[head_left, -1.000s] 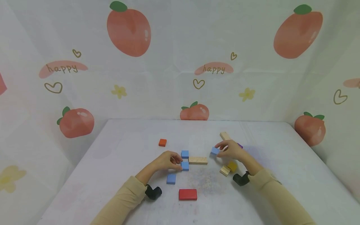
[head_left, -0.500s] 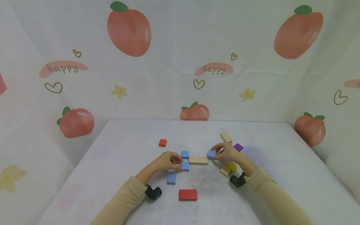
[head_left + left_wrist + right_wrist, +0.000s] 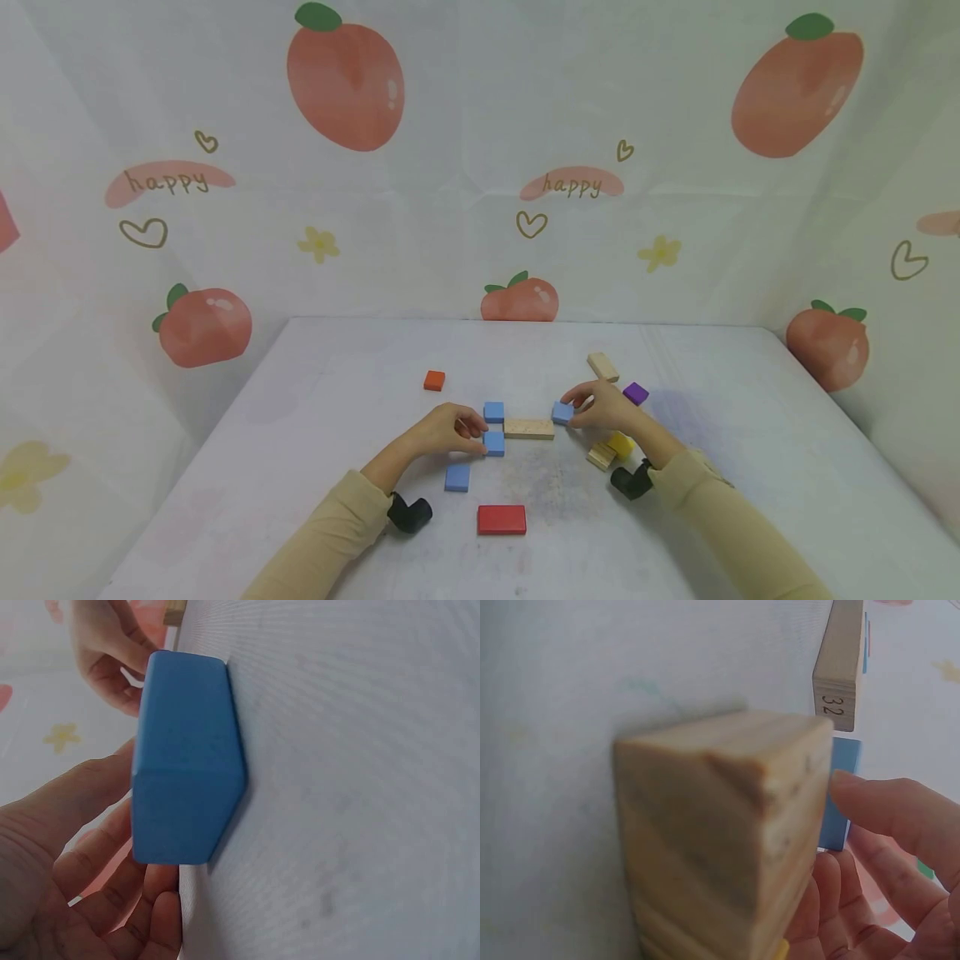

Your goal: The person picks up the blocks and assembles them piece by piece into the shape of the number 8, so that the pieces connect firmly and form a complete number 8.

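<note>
My left hand (image 3: 448, 429) has its thumb and fingertips around the left side of a blue block (image 3: 494, 443), and seems to pinch it. In the left wrist view, a nearer loose blue block (image 3: 184, 757) hides those fingertips. Thumb and fingers of my right hand (image 3: 606, 406) pinch another blue block (image 3: 562, 413) near the right end of a long wooden block (image 3: 528, 429). The right wrist view shows the thumb pressed on this blue block (image 3: 844, 793), close to the wooden block's numbered end (image 3: 836, 705). One more blue block (image 3: 493, 412) lies at the wooden block's left end.
A red block (image 3: 502, 520) lies in front, an orange block (image 3: 434, 381) at the back left. Beyond the right hand are a wooden block (image 3: 602, 367) and a purple block (image 3: 636, 393). Under the right wrist lie a small wooden block (image 3: 601, 456) and a yellow block (image 3: 621, 446).
My right hand has carried its blue block left and slightly nearer, up to the long wooden block's right end. The purple block is now more exposed. My left hand stays in place.
</note>
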